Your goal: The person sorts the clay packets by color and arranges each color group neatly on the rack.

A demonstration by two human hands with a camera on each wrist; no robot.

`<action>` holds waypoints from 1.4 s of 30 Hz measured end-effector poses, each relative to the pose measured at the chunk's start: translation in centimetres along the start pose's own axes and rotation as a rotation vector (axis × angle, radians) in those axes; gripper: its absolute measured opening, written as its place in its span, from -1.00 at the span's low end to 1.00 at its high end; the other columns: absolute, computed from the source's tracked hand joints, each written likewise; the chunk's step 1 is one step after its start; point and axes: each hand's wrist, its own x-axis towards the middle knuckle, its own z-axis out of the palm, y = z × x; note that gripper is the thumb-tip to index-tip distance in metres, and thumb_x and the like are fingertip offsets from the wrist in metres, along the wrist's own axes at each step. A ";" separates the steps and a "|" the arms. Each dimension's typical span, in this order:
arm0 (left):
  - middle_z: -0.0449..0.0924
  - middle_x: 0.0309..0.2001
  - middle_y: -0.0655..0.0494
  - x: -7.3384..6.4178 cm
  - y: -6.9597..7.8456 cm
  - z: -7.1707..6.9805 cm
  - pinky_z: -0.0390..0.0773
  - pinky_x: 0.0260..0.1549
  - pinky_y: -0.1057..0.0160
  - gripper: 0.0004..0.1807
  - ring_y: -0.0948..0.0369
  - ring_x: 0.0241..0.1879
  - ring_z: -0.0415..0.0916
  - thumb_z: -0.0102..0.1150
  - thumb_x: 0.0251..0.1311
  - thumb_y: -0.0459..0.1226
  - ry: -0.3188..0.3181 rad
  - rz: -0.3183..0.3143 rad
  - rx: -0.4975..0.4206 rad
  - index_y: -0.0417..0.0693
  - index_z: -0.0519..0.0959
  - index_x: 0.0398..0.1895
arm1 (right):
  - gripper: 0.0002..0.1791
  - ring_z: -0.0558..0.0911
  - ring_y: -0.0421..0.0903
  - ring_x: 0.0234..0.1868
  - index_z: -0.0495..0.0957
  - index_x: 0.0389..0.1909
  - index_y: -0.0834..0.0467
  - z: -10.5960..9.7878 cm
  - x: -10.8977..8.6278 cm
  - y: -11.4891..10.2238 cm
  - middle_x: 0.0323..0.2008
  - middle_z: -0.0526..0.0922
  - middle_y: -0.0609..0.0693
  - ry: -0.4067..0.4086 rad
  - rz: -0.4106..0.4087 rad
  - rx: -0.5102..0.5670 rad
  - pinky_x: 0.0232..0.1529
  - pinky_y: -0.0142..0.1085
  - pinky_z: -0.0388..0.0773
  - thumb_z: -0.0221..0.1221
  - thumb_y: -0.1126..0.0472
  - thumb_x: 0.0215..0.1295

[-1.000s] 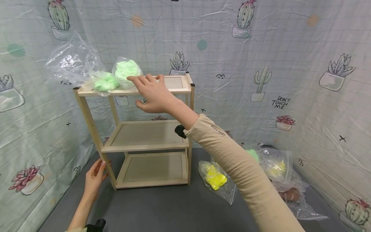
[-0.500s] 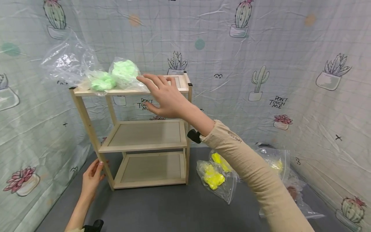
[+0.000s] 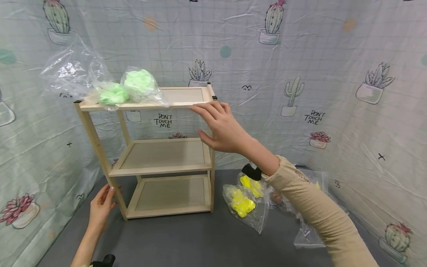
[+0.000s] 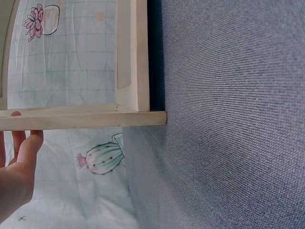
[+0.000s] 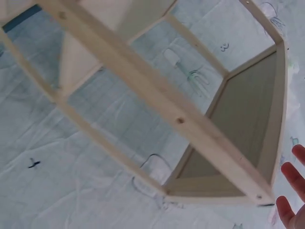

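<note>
A three-tier wooden shelf rack (image 3: 163, 171) stands upright on the dark table. Low on its left front leg (image 4: 90, 120), my left hand (image 3: 100, 207) pinches the wood between thumb and fingers. My right hand (image 3: 227, 128) hovers by the rack's upper right front corner, fingers spread and holding nothing; in the right wrist view only its fingertips (image 5: 294, 179) show. On the top tier's left half sit two clear plastic bags with soft pale green lumps, a smaller green lump (image 3: 114, 94) and a larger green lump (image 3: 140, 82).
A crumpled clear plastic bag (image 3: 75, 70) rises at the top tier's left end. Right of the rack lie clear bags with yellow lumps (image 3: 242, 204). Farther right, a bagged brown lump (image 3: 276, 198) and more bags are partly behind my right sleeve (image 3: 313, 200). Patterned sheeting (image 3: 350, 129) surrounds the table.
My right hand has moved right and down, away from the green bags, to the rack's right corner. My left hand has stayed on the leg. The head view has shifted slightly right.
</note>
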 end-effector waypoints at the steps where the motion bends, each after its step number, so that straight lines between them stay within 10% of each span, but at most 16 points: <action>1: 0.51 0.04 0.25 0.0 0.0 -0.1 0.41 -0.41 0.57 -0.51 0.50 -0.07 0.47 -0.10 0.25 -0.04 -0.010 0.001 -0.010 0.14 0.25 0.26 | -0.42 0.31 -0.03 0.07 0.26 0.20 0.17 -0.1 -0.8 0.2 0.10 0.40 0.04 0.017 -0.005 0.006 -0.03 -0.06 0.12 0.11 0.15 0.13; 14: 0.50 -0.02 0.35 0.2 0.0 -0.5 0.42 -0.45 0.58 -0.51 0.53 -0.06 0.41 -0.08 0.25 -0.05 0.012 0.001 0.030 0.14 0.26 0.26 | -0.47 0.40 0.02 -0.08 0.35 0.11 0.23 -0.7 -11.4 2.7 -0.09 0.53 0.12 0.058 0.128 0.069 -0.10 -0.02 0.18 0.15 0.31 0.04; 29: 0.50 0.05 0.29 0.1 0.0 -0.2 0.41 -0.45 0.57 -0.51 0.54 -0.10 0.48 -0.10 0.25 -0.03 -0.006 -0.020 0.029 0.19 0.24 0.26 | -0.57 0.43 0.19 -0.12 0.44 -0.04 0.34 2.0 -23.0 4.8 -0.17 0.52 0.26 0.231 0.527 -0.063 -0.19 0.08 0.23 0.12 0.42 -0.03; 42: 0.49 0.06 0.29 0.0 0.0 0.1 0.39 -0.43 0.58 -0.50 0.54 -0.11 0.48 -0.10 0.24 -0.01 0.002 -0.040 0.034 0.21 0.24 0.26 | -0.45 0.30 0.32 -0.06 0.26 0.14 0.35 4.9 -29.2 5.0 0.04 0.31 0.37 -0.020 0.910 -0.218 -0.20 0.18 0.16 0.10 0.22 0.14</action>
